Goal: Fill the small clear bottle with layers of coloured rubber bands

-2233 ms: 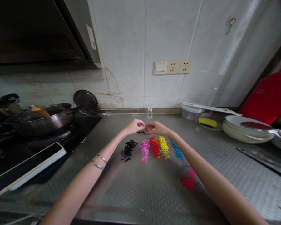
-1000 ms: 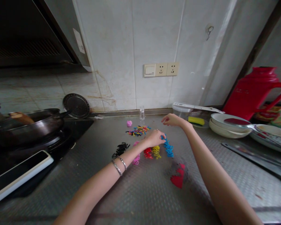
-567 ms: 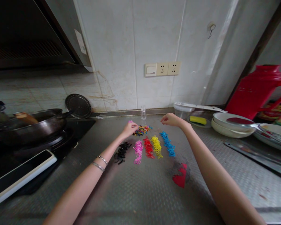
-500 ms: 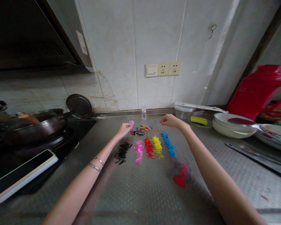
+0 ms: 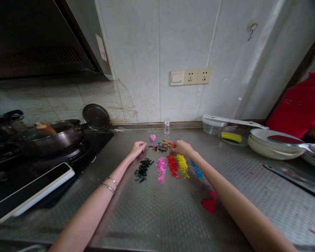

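A small pile of mixed-colour rubber bands (image 5: 161,146) lies on the metal counter between my hands. My left hand (image 5: 138,149) rests just left of it, fingertips pressed together; whether anything is in them is too small to tell. Bent over the pile's right end, my right hand (image 5: 183,148) has its fingers closed, their tips hidden. Behind the pile are a pink cap (image 5: 152,138) and a clear little bottle (image 5: 167,126). Sorted bands lie nearer me: black (image 5: 144,169), pink (image 5: 161,169), red (image 5: 173,166), yellow (image 5: 182,166) and blue (image 5: 198,170), the blue partly covered by my right arm.
A red scrap (image 5: 210,203) lies beside my right forearm. Left are a phone-like white-edged device (image 5: 34,192) and a pan (image 5: 60,133) on the stove. To the right stand a clear tub (image 5: 212,125), a yellow sponge (image 5: 231,137), stacked bowls (image 5: 271,148) and a knife (image 5: 294,180).
The pink cap has left my left hand and now sits on the counter. That hand has lowered beside the mixed pile. My right hand has come leftward and down to the pile.
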A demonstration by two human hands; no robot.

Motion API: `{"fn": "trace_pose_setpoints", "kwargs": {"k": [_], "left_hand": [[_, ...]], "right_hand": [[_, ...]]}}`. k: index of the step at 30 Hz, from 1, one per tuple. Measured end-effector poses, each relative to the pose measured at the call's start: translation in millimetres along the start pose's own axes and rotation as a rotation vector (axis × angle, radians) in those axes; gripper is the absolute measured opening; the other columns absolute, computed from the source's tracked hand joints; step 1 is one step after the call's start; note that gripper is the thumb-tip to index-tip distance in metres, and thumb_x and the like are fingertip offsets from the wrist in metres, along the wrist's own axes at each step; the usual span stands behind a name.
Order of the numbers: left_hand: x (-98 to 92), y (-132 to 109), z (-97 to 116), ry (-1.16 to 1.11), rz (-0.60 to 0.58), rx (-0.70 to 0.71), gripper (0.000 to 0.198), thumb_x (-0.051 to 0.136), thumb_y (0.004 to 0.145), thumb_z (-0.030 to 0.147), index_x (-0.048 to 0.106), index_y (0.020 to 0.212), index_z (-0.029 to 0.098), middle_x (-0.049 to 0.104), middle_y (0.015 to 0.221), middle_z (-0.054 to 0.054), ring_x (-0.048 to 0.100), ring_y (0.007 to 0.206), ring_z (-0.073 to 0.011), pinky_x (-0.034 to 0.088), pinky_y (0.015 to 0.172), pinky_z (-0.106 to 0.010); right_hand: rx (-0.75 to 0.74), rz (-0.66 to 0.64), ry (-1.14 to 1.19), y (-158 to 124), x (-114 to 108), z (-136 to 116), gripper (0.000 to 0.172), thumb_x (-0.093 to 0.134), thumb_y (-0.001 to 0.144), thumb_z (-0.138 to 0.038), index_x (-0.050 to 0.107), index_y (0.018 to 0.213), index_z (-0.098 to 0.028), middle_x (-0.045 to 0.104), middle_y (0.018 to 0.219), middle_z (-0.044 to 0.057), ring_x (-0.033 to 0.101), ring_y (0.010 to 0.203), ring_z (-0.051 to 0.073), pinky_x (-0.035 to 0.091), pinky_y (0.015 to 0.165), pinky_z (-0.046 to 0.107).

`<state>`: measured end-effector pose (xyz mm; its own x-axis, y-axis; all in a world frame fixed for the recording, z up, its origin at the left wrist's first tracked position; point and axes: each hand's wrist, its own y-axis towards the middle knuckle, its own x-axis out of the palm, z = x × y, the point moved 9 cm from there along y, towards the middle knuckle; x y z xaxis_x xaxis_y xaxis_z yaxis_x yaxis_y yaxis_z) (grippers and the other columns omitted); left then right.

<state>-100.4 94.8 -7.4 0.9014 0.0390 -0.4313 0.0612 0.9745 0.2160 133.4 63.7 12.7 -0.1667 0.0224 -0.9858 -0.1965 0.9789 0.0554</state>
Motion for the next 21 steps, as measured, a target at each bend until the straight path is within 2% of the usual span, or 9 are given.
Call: {"fn": "trace_pose_setpoints", "kwargs": {"k": [17, 21], "left_hand": [[1.0, 2.2, -3.0, 0.014, -0.005, 0.03, 0.032, 0.051, 0.07, 0.037, 0.065, 0.076, 0.009, 0.047, 0.043, 0.003, 0.04, 0.043, -0.0082, 0.028, 0.046, -0.02], [1.2, 1.5, -2.6, 0.012, -0.008, 0.028, 0.032, 0.051, 0.069, 0.037, 0.065, 0.076, 0.009, 0.047, 0.043, 0.003, 0.04, 0.043, -0.008, 0.028, 0.046, -0.02]], "right_hand": [[-0.083, 0.089, -0.073, -3.7, 0.5, -8.2, 0.021, 0.045, 0.077, -0.024, 0.065, 0.083, -0.023, 0.065, 0.091, 0.007, 0.059, 0.085, 0.02, 0.041, 0.064, 0.024], [-0.057, 0.079, -0.055, -1.4, -6.4, 0.4, 0.021, 0.048, 0.074, -0.024, 0.066, 0.085, -0.022, 0.066, 0.089, 0.007, 0.06, 0.083, 0.019, 0.041, 0.062, 0.022]]}}
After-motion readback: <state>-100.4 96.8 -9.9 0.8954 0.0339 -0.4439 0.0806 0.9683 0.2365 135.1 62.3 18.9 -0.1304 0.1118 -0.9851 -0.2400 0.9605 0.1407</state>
